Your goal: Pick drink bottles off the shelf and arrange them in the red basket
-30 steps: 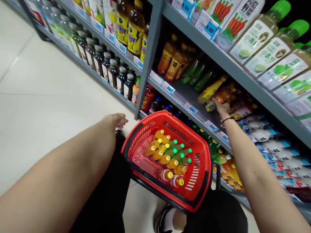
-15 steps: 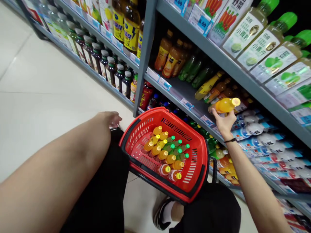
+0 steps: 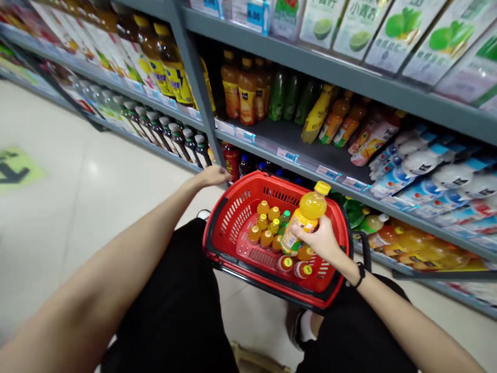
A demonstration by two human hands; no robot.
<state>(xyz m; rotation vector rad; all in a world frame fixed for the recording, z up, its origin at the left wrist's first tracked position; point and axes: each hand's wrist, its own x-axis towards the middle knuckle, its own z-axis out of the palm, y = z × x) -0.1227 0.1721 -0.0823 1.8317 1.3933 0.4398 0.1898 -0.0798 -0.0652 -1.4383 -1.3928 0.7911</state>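
Over the red shopping basket [image 3: 252, 185], the right hand [image 3: 321, 239] grips an orange drink bottle [image 3: 308, 209] around its side. The bottle leans a bit, with its yellow cap at the top. I can't tell if its bottom touches the bottles under it. Inside the basket, yellow and orange bottles [image 3: 266, 239] stand close together, near a green-capped bottle [image 3: 284, 217]. Two red-orange drink bottles [image 3: 301, 270] with yellow caps are at the near side. The left hand [image 3: 213, 177] is by the basket's far left corner; I can't tell if it is open or closed. Past the basket, a gray shelf [image 3: 274, 132] holds green bottles [image 3: 291, 98] and a leaning yellow bottle [image 3: 317, 116].
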